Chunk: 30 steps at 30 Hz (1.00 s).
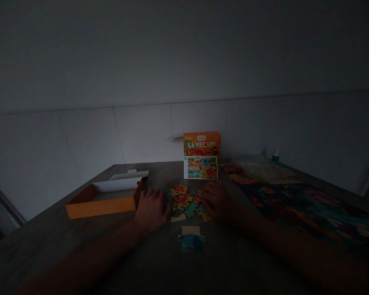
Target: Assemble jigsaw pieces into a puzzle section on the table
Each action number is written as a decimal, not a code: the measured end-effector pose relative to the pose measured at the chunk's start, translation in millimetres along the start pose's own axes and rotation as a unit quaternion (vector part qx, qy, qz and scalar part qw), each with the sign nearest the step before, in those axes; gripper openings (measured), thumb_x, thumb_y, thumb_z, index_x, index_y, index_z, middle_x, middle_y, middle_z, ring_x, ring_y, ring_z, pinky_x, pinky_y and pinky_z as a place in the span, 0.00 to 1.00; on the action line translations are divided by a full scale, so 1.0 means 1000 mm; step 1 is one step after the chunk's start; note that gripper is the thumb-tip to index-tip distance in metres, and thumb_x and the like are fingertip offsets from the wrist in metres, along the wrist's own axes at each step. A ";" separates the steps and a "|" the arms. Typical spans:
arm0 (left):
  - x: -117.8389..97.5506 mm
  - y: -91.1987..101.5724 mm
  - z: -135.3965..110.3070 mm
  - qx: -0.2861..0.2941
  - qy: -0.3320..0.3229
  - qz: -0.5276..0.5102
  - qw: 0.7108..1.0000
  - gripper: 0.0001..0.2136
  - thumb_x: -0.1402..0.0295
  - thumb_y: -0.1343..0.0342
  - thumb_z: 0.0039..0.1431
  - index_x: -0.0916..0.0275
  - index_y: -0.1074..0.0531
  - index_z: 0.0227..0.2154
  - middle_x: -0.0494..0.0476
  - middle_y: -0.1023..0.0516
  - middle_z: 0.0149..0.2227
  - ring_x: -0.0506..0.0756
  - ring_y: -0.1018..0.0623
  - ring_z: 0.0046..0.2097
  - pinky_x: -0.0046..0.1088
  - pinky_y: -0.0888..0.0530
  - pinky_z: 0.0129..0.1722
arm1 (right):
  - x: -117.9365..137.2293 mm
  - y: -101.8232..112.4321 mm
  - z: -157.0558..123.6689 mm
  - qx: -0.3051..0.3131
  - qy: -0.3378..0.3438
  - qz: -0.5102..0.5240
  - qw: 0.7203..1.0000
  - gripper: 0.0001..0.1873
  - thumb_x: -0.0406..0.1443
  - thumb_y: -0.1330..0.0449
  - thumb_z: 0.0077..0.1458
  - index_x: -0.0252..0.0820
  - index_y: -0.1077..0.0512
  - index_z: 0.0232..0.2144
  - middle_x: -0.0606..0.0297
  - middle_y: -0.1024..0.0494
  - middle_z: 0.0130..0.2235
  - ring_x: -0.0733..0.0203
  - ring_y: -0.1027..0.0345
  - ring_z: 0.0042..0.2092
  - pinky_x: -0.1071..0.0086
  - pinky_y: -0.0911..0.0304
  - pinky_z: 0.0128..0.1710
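The pieces [181, 199] are gathered in a loose heap near the middle of the table [233, 270], between 2 bare hands. Some are overlapped, and red, yellow, orange and green-blue are shown on them. The left edge of the heap is partly covered by the left hand [153, 208], whose fingers are curved downward; whether anything is gripped by them cannot be told. The right edge is partly covered by the right hand [217, 201]. Its fingers are bent over the pieces there, and whether 1 is pinched cannot be told either. Nearer the person, apart from the heap, a blue-and-cream section [191, 241] is laid flat; whether it is made of 1 piece or 2 cannot be told in the dim light.

Behind the heap, a card [201, 167] with a colourful animal picture is stood upright in front of an orange box [202, 141], on which "LEVEL UP!" is printed. Just beside the left hand, an open orange carton [104, 206] is set with its white flap [129, 176] raised. The right side of the table is covered by a dark, multicoloured sheet [295, 209]. A clear bag [253, 165] is seen at its far end, near a small blue bottle [276, 157]. The table is backed by a pale wall [141, 131].
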<state>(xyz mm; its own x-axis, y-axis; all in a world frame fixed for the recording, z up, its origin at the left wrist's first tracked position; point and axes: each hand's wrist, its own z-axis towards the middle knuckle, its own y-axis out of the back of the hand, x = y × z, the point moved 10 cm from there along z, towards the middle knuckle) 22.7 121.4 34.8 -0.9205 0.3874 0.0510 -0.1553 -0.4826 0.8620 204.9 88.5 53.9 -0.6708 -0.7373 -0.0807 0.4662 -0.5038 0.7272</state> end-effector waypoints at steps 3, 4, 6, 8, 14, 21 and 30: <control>-0.012 -0.001 -0.004 0.035 -0.012 0.064 0.997 0.23 0.49 0.52 0.63 0.66 0.24 0.36 0.70 0.23 0.39 0.70 0.24 0.44 0.53 0.30 0.45 | 0.000 -0.002 0.000 0.005 -0.002 -0.004 1.000 0.12 0.30 0.47 0.60 0.38 0.25 0.28 0.59 0.26 0.32 0.56 0.37 0.39 0.56 0.42 0.46; -0.013 -0.002 -0.005 0.043 -0.010 0.064 0.997 0.25 0.48 0.53 0.64 0.67 0.24 0.37 0.71 0.23 0.40 0.70 0.24 0.44 0.53 0.30 0.45 | 0.000 -0.002 0.000 0.005 -0.003 -0.007 1.000 0.12 0.31 0.47 0.60 0.37 0.25 0.28 0.59 0.26 0.32 0.55 0.37 0.39 0.56 0.42 0.46; -0.013 -0.004 -0.004 0.058 -0.007 0.056 0.997 0.25 0.49 0.53 0.64 0.68 0.24 0.37 0.72 0.23 0.41 0.71 0.24 0.45 0.53 0.31 0.46 | 0.001 -0.002 0.000 0.004 -0.001 -0.012 1.000 0.11 0.31 0.46 0.60 0.37 0.25 0.29 0.59 0.26 0.33 0.55 0.37 0.39 0.55 0.42 0.47; -0.011 -0.003 -0.003 0.060 -0.002 0.046 0.997 0.23 0.51 0.53 0.65 0.69 0.26 0.38 0.72 0.23 0.41 0.70 0.24 0.45 0.51 0.30 0.46 | 0.004 0.000 0.001 0.006 0.010 -0.024 1.000 0.12 0.31 0.47 0.61 0.37 0.25 0.29 0.58 0.26 0.33 0.55 0.37 0.39 0.54 0.41 0.47; -0.050 0.029 -0.016 -0.074 -0.190 0.061 0.977 0.11 0.73 0.52 0.62 0.68 0.30 0.45 0.67 0.22 0.38 0.64 0.23 0.40 0.45 0.31 0.41 | 0.031 0.008 0.000 0.009 0.101 -0.074 0.992 0.14 0.34 0.48 0.63 0.36 0.26 0.47 0.55 0.24 0.39 0.52 0.34 0.44 0.48 0.42 0.53; -0.083 0.070 -0.050 -0.199 -0.280 -0.198 0.918 0.07 0.73 0.51 0.69 0.64 0.33 0.47 0.57 0.20 0.37 0.55 0.22 0.36 0.34 0.28 0.40 | 0.067 0.015 -0.011 -0.074 0.199 -0.054 0.976 0.24 0.46 0.46 0.66 0.36 0.33 0.55 0.57 0.21 0.42 0.54 0.31 0.47 0.48 0.48 0.61; -0.046 0.011 -0.050 0.104 0.074 -0.530 0.839 0.06 0.65 0.47 0.62 0.61 0.31 0.37 0.55 0.22 0.34 0.56 0.22 0.37 0.30 0.26 0.37 | 0.080 0.019 -0.008 -0.057 0.204 0.024 0.977 0.33 0.57 0.43 0.59 0.34 0.30 0.52 0.58 0.20 0.37 0.53 0.29 0.43 0.49 0.48 0.59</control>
<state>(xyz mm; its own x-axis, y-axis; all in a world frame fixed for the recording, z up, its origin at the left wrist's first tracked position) 45.5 58.9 16.9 -0.3422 0.4036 -0.8485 -0.8622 0.2240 0.4543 164.6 16.0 55.7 -0.3709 -0.8677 -0.3310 0.5685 -0.4940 0.6579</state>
